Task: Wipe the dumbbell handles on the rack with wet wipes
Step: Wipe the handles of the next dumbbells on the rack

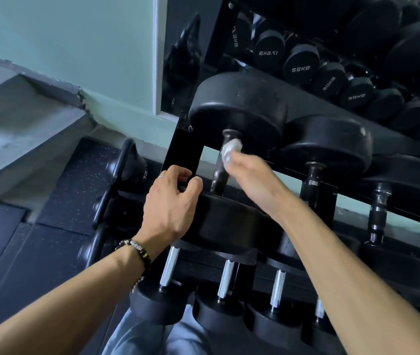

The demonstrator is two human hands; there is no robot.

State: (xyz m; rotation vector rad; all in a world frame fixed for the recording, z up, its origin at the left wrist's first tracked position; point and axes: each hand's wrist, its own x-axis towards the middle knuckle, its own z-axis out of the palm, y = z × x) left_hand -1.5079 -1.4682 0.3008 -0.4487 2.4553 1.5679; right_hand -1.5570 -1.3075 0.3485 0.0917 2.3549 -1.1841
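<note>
R hand (248, 172) fingers pinch wipe (230, 151) on handle (220, 170); L hand (171, 203) fingers curled gripping dumbbell head (229, 224).

- Your left hand (170, 203): a thin silver ring (161, 177) on one finger.
- Your left wrist: a dark beaded bracelet (137, 248) with pale-marked beads.
- Both your forearms: bare, no sleeves.
- Your legs: light grey-blue trousers (152, 336).

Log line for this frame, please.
step: wiping handle | right hand: presses white wet wipe on knurled dark dumbbell handle | left hand: grips black near-end weight
</note>
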